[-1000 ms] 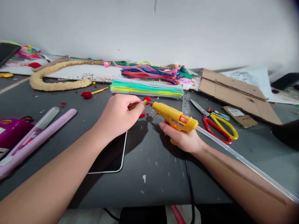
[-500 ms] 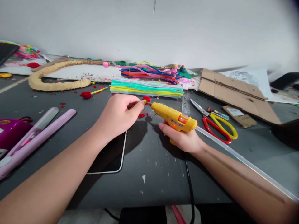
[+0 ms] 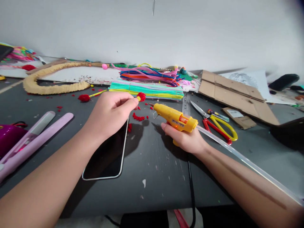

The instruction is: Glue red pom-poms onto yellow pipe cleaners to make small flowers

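Observation:
Between the thumb and fingers of my left hand [image 3: 111, 110] is a small red fuzzy flower [image 3: 141, 96] with a yellow-green base, held up above the table. My right hand [image 3: 184, 136] grips a yellow hot glue gun [image 3: 175, 117] by its handle. The gun's nozzle points left, a short gap from the flower. A long clear glue stick [image 3: 228, 144] runs out of its back along my forearm. Red fuzzy scraps [image 3: 138, 117] lie on the table below the flower. A second red flower [image 3: 84, 98] with a yellow-green stem lies further left.
A black-screened tablet [image 3: 104, 164] lies under my left wrist. Bundled pipe cleaners [image 3: 147, 90] sit behind my hands. Scissors [image 3: 220, 126] and cardboard [image 3: 237, 95] are at right. A pink hair straightener [image 3: 45, 139] lies at left. The black cord [image 3: 192, 186] hangs over the front edge.
My left hand has drawn the flower left and slightly up, away from the glue gun's nozzle. My right hand stays in nearly the same place. The view has shifted slightly.

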`<act>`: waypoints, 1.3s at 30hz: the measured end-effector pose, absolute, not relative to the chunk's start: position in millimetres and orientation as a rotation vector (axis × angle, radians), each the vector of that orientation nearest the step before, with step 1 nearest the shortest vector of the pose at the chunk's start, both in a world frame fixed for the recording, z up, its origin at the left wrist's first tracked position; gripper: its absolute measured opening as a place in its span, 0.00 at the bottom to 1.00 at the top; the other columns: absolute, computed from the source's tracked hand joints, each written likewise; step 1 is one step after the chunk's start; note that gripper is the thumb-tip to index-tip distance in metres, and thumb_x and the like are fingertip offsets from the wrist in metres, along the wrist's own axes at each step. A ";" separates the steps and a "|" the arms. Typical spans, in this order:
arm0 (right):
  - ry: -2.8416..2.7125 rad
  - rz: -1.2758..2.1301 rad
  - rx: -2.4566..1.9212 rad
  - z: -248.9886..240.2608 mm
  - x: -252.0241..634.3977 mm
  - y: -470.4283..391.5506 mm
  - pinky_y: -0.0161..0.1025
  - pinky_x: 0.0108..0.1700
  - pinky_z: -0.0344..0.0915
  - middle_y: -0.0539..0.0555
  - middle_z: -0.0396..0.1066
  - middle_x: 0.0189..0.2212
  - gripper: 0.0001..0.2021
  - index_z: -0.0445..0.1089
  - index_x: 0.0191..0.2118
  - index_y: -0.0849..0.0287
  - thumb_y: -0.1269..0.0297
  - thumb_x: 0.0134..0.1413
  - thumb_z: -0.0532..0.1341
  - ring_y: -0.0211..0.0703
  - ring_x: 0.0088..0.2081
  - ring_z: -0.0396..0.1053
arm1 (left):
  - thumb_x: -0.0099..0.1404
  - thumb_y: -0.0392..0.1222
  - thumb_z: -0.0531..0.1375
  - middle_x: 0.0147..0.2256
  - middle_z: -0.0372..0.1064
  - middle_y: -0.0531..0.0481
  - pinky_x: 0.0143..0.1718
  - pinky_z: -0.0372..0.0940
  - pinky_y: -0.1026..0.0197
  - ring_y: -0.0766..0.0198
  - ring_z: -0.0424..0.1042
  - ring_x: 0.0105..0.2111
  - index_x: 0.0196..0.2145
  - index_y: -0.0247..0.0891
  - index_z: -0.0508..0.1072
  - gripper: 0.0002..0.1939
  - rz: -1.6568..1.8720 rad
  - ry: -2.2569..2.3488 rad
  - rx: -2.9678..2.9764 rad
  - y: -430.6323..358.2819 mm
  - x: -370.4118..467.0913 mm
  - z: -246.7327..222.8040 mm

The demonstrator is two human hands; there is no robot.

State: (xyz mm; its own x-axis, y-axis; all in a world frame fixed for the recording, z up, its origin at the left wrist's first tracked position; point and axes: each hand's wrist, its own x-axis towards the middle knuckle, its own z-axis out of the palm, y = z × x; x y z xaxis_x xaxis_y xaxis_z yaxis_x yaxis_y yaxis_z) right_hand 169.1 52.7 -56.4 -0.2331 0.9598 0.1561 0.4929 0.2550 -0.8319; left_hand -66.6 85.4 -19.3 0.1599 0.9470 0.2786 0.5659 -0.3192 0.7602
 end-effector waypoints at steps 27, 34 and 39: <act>-1.768 0.296 -1.794 -35.7 239.5 -3.9 0.39 0.29 0.63 0.52 0.72 0.30 0.14 0.69 0.38 0.56 0.50 0.58 0.66 0.41 0.27 0.67 | 0.67 0.48 0.58 0.19 0.57 0.54 0.26 0.47 0.58 0.65 0.54 0.22 0.20 0.40 0.69 0.18 0.904 1.527 2.126 84.9 -73.8 -14.1; -2.477 0.229 -1.687 -24.1 136.6 30.5 0.44 0.42 0.70 0.64 0.76 0.42 0.12 0.69 0.50 0.63 0.71 0.67 0.52 0.52 0.42 0.76 | 0.66 0.49 0.58 0.18 0.56 0.54 0.25 0.47 0.59 0.65 0.54 0.22 0.20 0.40 0.65 0.19 0.933 1.525 2.202 87.4 -80.4 -19.5; -2.540 0.061 -1.973 -20.2 89.7 83.0 0.43 0.42 0.71 0.67 0.77 0.40 0.14 0.72 0.49 0.64 0.78 0.61 0.56 0.56 0.44 0.78 | 0.67 0.49 0.57 0.19 0.61 0.53 0.27 0.48 0.59 0.64 0.58 0.23 0.22 0.40 0.69 0.18 0.925 1.553 2.220 90.4 -86.7 -21.2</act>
State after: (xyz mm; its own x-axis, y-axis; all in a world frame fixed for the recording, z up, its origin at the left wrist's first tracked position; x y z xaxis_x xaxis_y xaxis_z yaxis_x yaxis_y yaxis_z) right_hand 89.7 83.0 -20.2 -0.2456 0.9658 -0.0830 0.9687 0.2478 0.0162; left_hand -86.7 90.4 -21.2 0.2176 0.9141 0.3422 0.7362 -0.3839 0.5574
